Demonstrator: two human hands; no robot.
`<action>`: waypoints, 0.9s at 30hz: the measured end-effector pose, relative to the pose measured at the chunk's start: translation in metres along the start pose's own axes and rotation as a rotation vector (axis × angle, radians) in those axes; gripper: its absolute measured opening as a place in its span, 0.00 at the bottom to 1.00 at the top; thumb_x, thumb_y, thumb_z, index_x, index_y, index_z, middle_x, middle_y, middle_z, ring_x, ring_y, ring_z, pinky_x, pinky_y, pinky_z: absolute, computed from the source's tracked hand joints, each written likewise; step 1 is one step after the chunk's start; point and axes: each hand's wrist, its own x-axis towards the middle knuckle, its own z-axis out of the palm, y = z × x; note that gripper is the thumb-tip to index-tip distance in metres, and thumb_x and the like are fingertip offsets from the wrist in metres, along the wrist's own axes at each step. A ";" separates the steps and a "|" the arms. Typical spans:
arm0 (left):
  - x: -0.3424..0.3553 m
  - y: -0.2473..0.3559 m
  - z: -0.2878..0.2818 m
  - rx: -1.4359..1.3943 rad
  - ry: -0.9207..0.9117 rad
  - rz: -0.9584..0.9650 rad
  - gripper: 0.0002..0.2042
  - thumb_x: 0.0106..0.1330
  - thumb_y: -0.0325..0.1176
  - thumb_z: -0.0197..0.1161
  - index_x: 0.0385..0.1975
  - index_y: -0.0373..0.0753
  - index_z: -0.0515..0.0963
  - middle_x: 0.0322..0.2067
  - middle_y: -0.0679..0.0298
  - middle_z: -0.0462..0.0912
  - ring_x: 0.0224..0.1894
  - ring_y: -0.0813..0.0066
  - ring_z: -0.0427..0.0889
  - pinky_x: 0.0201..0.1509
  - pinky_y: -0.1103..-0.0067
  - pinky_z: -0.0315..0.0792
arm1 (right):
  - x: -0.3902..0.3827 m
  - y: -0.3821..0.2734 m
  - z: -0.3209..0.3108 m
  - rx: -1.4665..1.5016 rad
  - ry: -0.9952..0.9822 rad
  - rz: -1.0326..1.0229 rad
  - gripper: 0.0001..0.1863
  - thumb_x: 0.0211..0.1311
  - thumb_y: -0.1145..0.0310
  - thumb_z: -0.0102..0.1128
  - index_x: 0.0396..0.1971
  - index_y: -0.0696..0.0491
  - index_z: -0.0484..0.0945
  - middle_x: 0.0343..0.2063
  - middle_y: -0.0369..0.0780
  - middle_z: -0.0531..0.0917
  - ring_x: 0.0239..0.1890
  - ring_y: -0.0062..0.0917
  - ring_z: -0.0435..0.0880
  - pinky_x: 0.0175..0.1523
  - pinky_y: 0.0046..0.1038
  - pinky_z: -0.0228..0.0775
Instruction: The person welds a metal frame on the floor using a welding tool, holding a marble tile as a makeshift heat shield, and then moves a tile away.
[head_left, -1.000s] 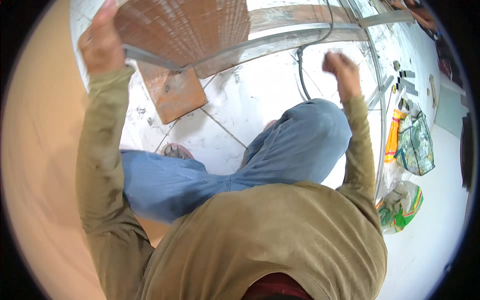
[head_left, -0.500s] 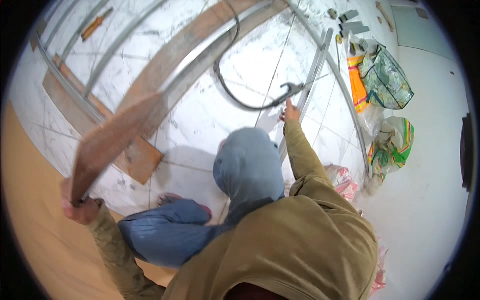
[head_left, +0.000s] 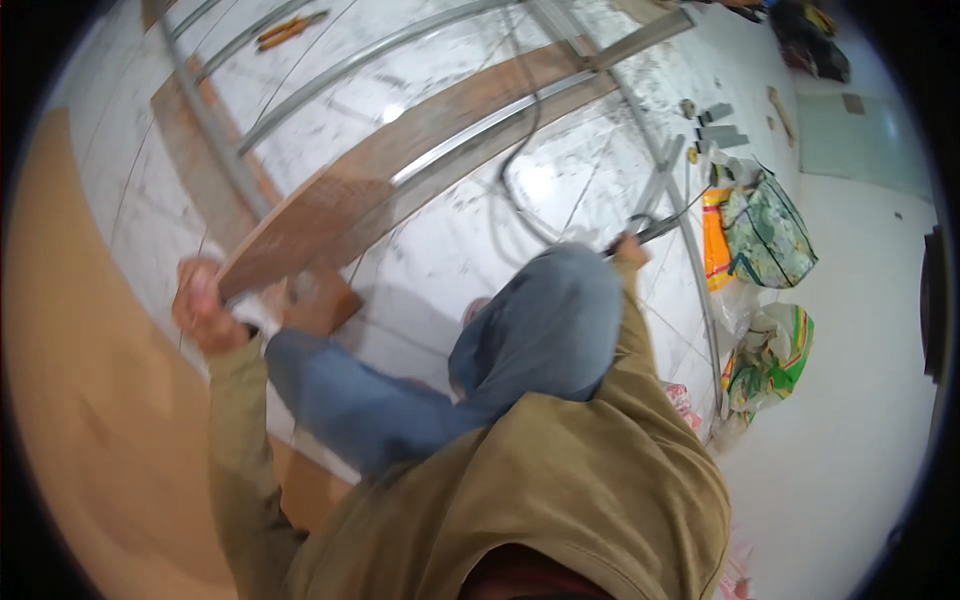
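- White tiled floor (head_left: 430,265), marbly w/ dark scuffs. Room to move = the strip of tile btwn the frame & the person's bent knees, cable cutting across its R end
- Tan surface (head_left: 100,350) takes up the whole L side, edge running close by the L hand
- Grey metal frame (head_left: 350,75) lies on the floor up top, long rails, brown boards under parts of it, so lots of hard edges there
- Brown panel (head_left: 305,228), out front-L over the near corner of the frame in this view, tilted. Looks flat, thin & reddish-brown, kinda worn. L hand (head_left: 208,308) has its near end, fingers curled tight round the edge
- Bags over on the R, past the frame: floral bag (head_left: 775,230), orange pack (head_left: 716,240) right beside it, striped sack (head_left: 790,360) a bit nearer. Any print's too blurry to read tbh
- Dark cable (head_left: 504,178) loops down toward the R knee
- Dark holder (head_left: 658,229) w/ a thin rod poking up-R. R hand (head_left: 630,252) is on it beside the knee, a bit blurry, fingers closed round it afaict
- Orange-handled tool (head_left: 285,32) on the tile, top L
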 end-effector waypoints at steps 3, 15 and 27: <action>0.016 0.034 -0.004 0.001 -0.010 -0.341 0.22 0.71 0.42 0.45 0.28 0.27 0.75 0.31 0.53 0.79 0.36 0.60 0.76 0.46 0.69 0.70 | -0.019 -0.155 0.032 -0.173 -0.083 -0.446 0.17 0.63 0.62 0.68 0.20 0.53 0.73 0.12 0.36 0.74 0.10 0.22 0.73 0.15 0.26 0.62; 0.015 0.042 -0.004 -0.072 -0.096 -0.220 0.27 0.68 0.48 0.44 0.22 0.28 0.78 0.21 0.54 0.74 0.36 0.56 0.70 0.50 0.57 0.69 | -0.275 -0.292 0.270 -0.772 -1.459 -1.425 0.24 0.61 0.62 0.73 0.55 0.53 0.78 0.36 0.50 0.87 0.37 0.38 0.89 0.44 0.32 0.78; 0.020 0.056 -0.009 -0.008 -0.275 -0.467 0.31 0.72 0.60 0.41 0.28 0.37 0.80 0.24 0.62 0.71 0.42 0.62 0.67 0.59 0.54 0.65 | -0.335 -0.172 0.337 -0.711 -1.970 -1.016 0.27 0.65 0.63 0.69 0.58 0.64 0.76 0.33 0.52 0.87 0.34 0.30 0.87 0.42 0.30 0.78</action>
